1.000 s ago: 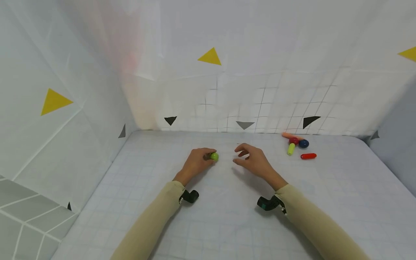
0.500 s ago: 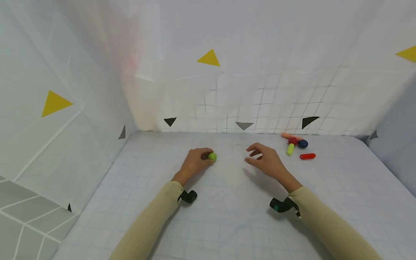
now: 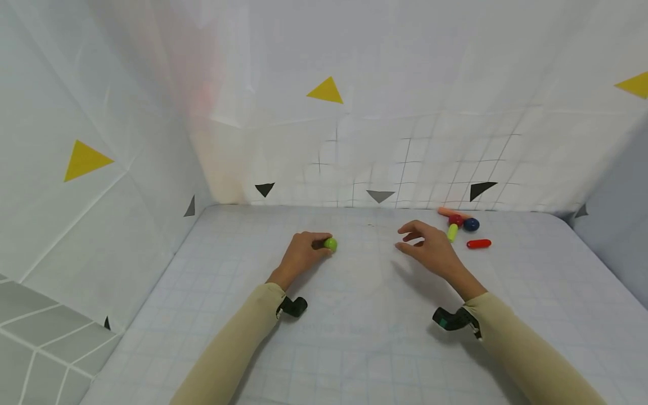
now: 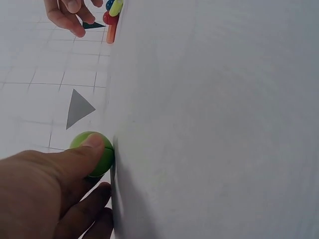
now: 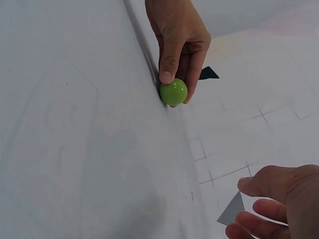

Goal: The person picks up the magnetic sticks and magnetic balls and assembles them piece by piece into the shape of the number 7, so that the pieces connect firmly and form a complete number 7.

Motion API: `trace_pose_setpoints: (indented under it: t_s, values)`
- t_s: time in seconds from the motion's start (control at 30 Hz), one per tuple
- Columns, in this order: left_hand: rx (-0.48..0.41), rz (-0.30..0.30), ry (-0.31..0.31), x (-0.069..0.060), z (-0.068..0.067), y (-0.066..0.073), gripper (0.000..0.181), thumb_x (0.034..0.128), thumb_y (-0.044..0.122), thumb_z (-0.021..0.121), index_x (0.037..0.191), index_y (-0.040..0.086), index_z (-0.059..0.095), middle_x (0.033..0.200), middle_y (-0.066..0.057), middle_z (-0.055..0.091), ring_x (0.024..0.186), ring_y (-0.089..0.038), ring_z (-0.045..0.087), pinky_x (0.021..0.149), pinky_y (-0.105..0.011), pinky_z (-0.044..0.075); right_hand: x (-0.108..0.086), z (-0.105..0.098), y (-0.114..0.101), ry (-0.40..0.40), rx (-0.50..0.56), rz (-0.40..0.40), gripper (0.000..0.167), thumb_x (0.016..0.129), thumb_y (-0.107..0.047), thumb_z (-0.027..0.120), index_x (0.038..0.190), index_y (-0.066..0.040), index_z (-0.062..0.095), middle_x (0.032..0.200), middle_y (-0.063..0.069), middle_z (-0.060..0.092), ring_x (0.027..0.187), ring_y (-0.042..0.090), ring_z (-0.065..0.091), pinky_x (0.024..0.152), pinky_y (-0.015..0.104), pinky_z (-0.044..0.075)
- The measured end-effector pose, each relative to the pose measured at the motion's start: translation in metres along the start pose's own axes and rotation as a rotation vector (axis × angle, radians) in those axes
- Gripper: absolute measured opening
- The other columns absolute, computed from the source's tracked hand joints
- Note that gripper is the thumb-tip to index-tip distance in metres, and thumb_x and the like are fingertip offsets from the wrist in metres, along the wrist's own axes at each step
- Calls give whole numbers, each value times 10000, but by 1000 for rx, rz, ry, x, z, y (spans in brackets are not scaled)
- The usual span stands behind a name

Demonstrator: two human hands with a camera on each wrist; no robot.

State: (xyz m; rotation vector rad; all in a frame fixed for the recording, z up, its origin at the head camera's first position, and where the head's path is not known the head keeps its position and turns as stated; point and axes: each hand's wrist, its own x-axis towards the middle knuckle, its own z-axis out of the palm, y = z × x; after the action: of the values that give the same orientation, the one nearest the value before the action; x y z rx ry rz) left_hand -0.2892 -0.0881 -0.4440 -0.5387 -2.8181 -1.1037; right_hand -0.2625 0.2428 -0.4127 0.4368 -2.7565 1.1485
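Observation:
My left hand [image 3: 302,254] pinches a small glossy green ball [image 3: 331,244] between thumb and fingers, low over the white table. In the left wrist view the thumb lies over the ball [image 4: 102,162], and a thin line runs across its surface. My right hand [image 3: 427,247] hovers to the right with thumb and fingers apart and nothing between them. Nearest to it is a yellow-green cylinder [image 3: 452,233], just beyond the knuckles. A red capsule-shaped piece [image 3: 478,243] lies farther right, apart from the hand.
Behind the yellow-green cylinder sit a dark red ball [image 3: 455,220], a dark blue ball [image 3: 471,224] and an orange stick [image 3: 449,212], close together near the table's back edge. White sheeting [image 3: 283,140] with triangle markers rises behind the table [image 3: 344,337].
My right hand has moved to the right, away from the green ball and toward the coloured pieces. The left hand stays almost in place, still pinching the ball.

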Motion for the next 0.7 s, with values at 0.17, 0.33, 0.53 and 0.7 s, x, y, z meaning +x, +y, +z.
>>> trace_pose_setpoints:
  t_s: [0.17,0.33,0.53,0.7]
  values:
    - [2,5,1,-1,-1,0,429,903,166,841,1318,121,740,1261,-64,717,1223,-251,614,1067,-421,462,1,-6,4,11,-5,1,345,971,-180,775,1240,-5,650,1216,193,685,1104,367,662,930,534,556]
    - [2,-1,3,-1,-2,2,434,902,164,841,1320,116,737,1275,-71,710,1247,-266,602,1080,-430,452,0,-13,7,37,-28,0,329,963,-157,776,1227,-1,656,1198,199,694,1087,376,670,910,541,566]
    - [-3,-9,4,-2,-2,4,433,897,159,845,1315,117,741,1278,-78,707,1264,-279,590,1101,-435,430,-4,-25,13,36,-40,31,324,973,-169,766,1229,-6,654,1201,207,690,1094,375,659,916,555,559]
    - [-2,-27,4,-2,-2,5,430,896,161,847,1311,125,744,1284,-81,703,1281,-293,575,1118,-445,413,-8,-35,20,73,-61,42,324,968,-201,779,1214,-21,670,1178,191,698,1088,383,663,884,545,574]
